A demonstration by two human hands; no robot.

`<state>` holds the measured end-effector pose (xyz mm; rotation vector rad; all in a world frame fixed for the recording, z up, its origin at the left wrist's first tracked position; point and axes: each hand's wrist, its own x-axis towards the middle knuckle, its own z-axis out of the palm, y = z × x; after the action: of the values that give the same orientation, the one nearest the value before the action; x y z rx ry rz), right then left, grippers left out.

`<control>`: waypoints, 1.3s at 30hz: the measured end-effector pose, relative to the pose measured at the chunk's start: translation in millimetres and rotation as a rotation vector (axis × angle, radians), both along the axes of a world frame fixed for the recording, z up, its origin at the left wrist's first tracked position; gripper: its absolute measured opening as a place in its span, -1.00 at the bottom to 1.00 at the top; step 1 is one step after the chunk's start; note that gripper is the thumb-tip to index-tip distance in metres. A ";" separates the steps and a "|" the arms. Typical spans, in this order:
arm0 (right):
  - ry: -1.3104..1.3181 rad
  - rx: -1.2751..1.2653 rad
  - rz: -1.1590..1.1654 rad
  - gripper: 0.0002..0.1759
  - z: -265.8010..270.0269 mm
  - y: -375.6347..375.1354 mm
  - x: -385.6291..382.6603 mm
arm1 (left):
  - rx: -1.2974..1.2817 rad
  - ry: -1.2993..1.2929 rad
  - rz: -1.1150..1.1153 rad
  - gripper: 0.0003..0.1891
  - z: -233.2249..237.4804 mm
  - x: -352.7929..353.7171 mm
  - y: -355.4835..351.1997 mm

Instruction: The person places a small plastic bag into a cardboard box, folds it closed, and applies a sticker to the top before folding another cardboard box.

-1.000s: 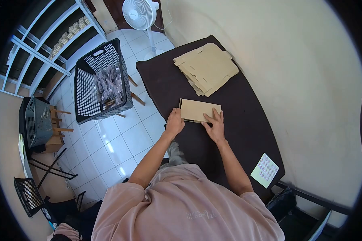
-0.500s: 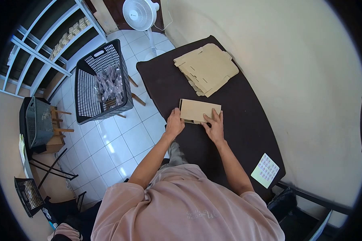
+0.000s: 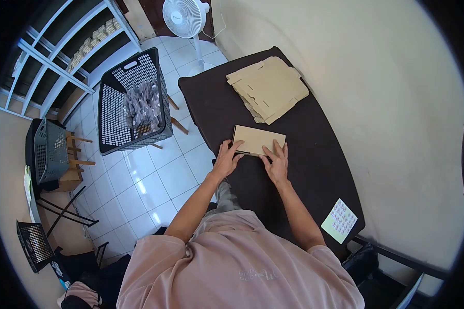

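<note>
A small flat cardboard box [image 3: 259, 140] lies on the dark brown tabletop [image 3: 314, 170], its lid down over most of it, with a thin dark gap along the near edge. My left hand [image 3: 227, 158] grips its left end, thumb at the near left corner. At the right end, my right hand [image 3: 277, 160] holds the near right corner, fingers on the top and thumb at the front edge. Beyond the box lies a stack of flat cardboard blanks [image 3: 268, 88].
A sheet of round stickers [image 3: 339, 221] lies at the table's near right. Left of the table stands a black crate [image 3: 108, 113] with plastic-wrapped items. A white fan [image 3: 184, 18], shelves [image 3: 82, 31] and a grey basket [image 3: 50, 152] are farther off.
The gap along the box's near edge has narrowed. My left fingers have shifted onto the top near the left corner. The whole view has moved slightly.
</note>
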<state>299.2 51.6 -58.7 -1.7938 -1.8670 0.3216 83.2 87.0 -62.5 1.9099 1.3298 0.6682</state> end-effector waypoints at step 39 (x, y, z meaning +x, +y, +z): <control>0.507 -0.460 0.123 -0.52 47.8 41.2 -35.1 | -0.573 -0.763 0.396 -0.54 8.7 1.8 -25.7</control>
<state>264.1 92.9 -11.0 -1.6554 -1.6149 1.2127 84.9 61.3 -53.7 0.8045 1.2025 0.9545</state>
